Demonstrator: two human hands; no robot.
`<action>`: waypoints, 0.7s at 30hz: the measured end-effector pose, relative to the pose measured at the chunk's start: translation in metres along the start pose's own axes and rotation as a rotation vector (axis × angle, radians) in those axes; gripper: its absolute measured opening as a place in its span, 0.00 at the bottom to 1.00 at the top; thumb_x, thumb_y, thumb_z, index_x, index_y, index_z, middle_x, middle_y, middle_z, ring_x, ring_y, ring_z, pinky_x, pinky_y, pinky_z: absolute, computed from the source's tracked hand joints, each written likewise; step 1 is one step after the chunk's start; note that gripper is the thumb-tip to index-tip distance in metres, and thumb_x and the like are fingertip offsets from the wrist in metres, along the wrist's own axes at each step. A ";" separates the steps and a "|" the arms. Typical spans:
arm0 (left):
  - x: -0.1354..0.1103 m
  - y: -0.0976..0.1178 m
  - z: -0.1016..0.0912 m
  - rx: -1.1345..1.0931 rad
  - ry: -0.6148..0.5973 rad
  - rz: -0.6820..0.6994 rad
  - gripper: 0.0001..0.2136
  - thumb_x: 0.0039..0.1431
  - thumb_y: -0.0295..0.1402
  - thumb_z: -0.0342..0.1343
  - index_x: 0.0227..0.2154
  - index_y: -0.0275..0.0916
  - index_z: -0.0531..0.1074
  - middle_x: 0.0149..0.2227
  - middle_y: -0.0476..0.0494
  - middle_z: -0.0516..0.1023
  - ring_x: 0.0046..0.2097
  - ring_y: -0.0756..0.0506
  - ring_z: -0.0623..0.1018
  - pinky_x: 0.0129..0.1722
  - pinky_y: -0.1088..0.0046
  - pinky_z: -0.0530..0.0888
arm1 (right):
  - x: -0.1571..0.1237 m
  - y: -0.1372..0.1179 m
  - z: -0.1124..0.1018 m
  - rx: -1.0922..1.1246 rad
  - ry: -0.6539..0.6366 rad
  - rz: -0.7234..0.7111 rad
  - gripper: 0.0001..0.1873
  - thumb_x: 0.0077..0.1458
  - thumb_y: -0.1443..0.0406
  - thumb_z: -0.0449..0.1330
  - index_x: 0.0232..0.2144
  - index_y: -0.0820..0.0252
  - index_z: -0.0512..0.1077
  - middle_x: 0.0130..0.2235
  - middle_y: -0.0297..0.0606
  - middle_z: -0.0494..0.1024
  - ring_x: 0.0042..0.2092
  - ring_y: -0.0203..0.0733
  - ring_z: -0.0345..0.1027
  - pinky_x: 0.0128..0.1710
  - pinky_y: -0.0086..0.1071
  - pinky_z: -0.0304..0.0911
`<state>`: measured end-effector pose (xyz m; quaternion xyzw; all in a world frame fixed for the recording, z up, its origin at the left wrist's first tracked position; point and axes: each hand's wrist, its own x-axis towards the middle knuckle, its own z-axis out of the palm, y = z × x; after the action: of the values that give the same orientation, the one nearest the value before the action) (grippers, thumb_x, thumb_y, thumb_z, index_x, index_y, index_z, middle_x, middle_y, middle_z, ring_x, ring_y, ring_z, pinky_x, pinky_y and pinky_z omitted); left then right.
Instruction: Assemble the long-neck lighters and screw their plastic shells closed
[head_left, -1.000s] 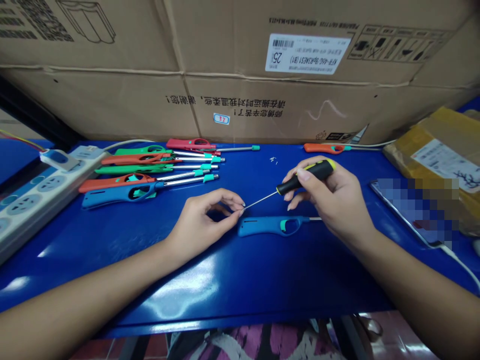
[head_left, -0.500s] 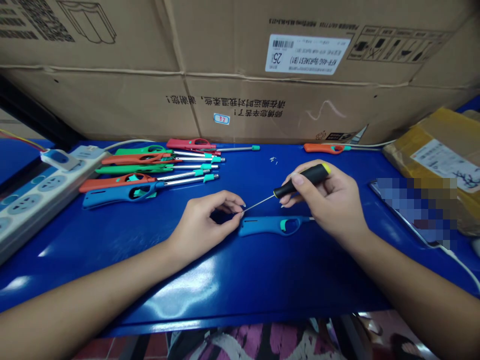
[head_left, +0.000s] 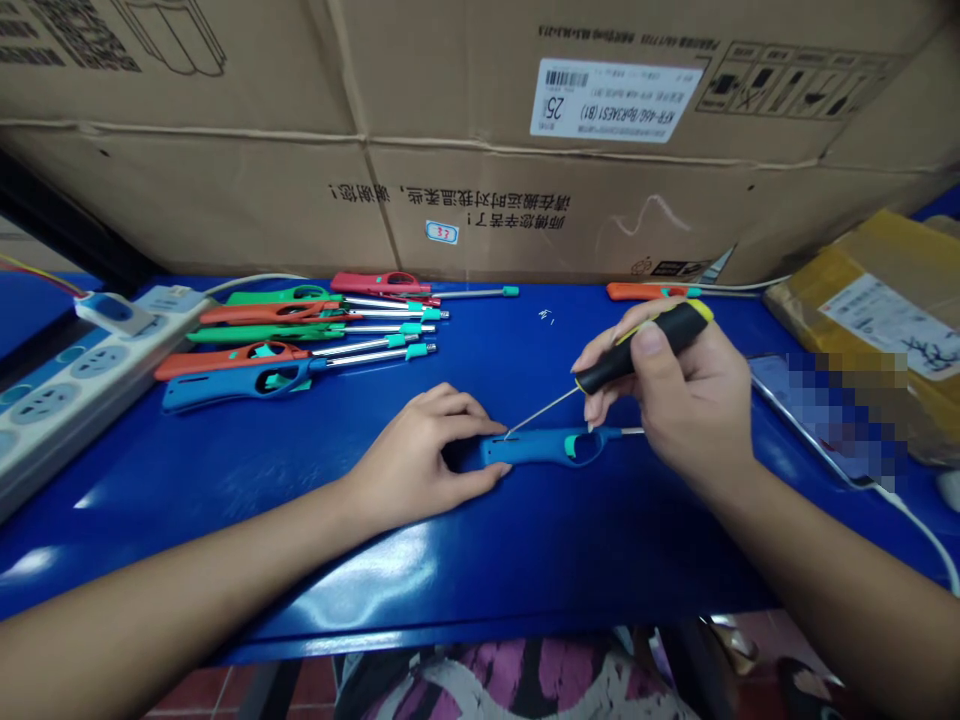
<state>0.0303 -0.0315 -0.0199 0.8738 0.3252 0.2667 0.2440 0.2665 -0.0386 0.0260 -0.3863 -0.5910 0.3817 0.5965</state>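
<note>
- On the shiny blue table (head_left: 525, 560), right in front of you, lies the blue lighter (head_left: 531, 447), on its side, metal tube off to your right.
- Your left hand (head_left: 420, 455) is loosely curved, thumb and fingertips straddling its butt end, and looks like it's steadying it.
- Your right hand (head_left: 701, 400) is wrapped round the screwdriver (head_left: 626, 355), thumb along the handle, shaft slanting down so the tip sits at or right by the slot in the lighter's side.
- Progress-wise: looks mid-job. Shell seems whole, but no telling whether any screws are in. A few tiny pale bits (head_left: 544, 315) sit farther back, maybe screws, too small to call.
- Other lighters (head_left: 225, 386) are bunched up back left, plus an orange lighter (head_left: 632, 291) alone at back right; can't tell which are finished.
- Materials: smooth plastic grips with looped trigger guards, teal triggers, thin bright metal tubes. Screwdriver's got a chunky black-and-yellow handle, skinny metal shaft. Matte, creased cardboard (head_left: 465, 100) behind.
</note>
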 end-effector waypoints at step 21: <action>-0.001 0.005 0.016 0.021 0.011 0.021 0.17 0.56 0.45 0.68 0.44 0.41 0.80 0.40 0.45 0.79 0.42 0.43 0.75 0.45 0.62 0.71 | -0.018 -0.005 0.000 -0.211 -0.202 -0.177 0.06 0.62 0.61 0.63 0.39 0.52 0.69 0.31 0.30 0.76 0.23 0.33 0.68 0.21 0.29 0.65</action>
<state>0.0417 -0.0399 -0.0289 0.8784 0.3200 0.2704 0.2301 0.2666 -0.0573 0.0235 -0.3528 -0.7166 0.3003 0.5213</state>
